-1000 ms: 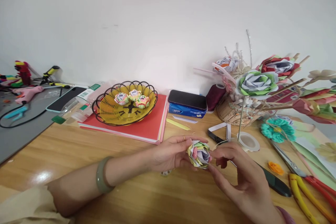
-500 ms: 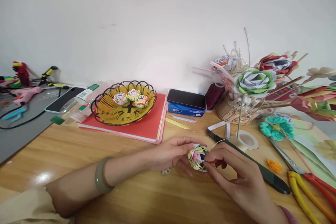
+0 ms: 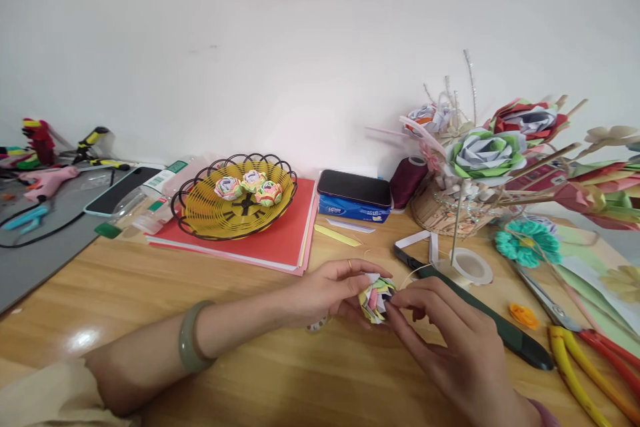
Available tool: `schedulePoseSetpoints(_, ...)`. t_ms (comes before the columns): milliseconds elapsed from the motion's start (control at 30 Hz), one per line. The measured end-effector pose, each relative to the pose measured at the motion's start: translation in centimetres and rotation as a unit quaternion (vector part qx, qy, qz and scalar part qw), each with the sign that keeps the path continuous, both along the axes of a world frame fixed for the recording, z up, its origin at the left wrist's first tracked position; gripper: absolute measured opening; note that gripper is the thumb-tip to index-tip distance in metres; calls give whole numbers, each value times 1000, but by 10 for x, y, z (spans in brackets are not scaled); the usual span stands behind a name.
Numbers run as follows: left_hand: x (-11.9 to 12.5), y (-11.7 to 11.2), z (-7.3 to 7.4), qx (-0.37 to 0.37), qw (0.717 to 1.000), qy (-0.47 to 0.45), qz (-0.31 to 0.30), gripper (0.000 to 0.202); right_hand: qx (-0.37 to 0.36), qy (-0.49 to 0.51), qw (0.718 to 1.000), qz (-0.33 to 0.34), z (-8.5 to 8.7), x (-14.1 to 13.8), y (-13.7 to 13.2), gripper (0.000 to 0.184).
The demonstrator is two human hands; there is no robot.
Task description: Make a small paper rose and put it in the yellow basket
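Observation:
Between my hands, a little above the table, is a small paper flower with yellow, white, green and pink folded petals. My left hand holds it from the left, thumb in front and fingers behind. With thumb and forefinger, my right hand pinches the flower's right side, at a dark spot among the petals. Its other fingers are curled. A thin pale string rises behind the right fingers toward a roll of tape. Something small with a dotted pattern shows beneath my left hand.
A yellow basket with three paper flowers stands on red paper. Pliers with a dark green handle lie beyond my right hand, scissors and yellow-handled pliers farther right. A phone rests on a blue tissue pack.
Both hands stay on the flower. My right fingers have shifted slightly left and down along its edge, and the flower is turned a little.

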State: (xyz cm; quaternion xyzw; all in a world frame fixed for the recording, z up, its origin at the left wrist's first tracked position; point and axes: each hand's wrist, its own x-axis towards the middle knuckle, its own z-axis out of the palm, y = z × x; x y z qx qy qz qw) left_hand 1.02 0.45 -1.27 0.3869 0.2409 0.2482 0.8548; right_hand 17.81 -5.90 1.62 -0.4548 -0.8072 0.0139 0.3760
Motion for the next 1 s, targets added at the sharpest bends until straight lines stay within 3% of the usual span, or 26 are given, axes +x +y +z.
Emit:
schedulePoseSetpoints(133, -1, -1, 0, 8, 1000, -17, -5, 33, -42, 64, 996, -51, 1, -5, 2, 12)
schedulePoseSetpoints(333, -2, -3, 6, -9, 998, -56, 11, 32, -83, 120, 989, -4, 5, -4, -1, 9)
schedulePoseSetpoints(500, -3, -2, 6, -30, 996, -75, 27, 29, -77, 163, 983, -22, 5, 2, -2, 10)
schedulePoseSetpoints(800, -4, 0, 6, 12, 996, -88, 17, 54, -82, 137, 987, -19, 7, -1, -2, 8)
schedulePoseSetpoints(1000, -6, -1, 9, 33, 994, -101, 20, 42, -82, 126, 987, -50, 5, 0, 1, 6)
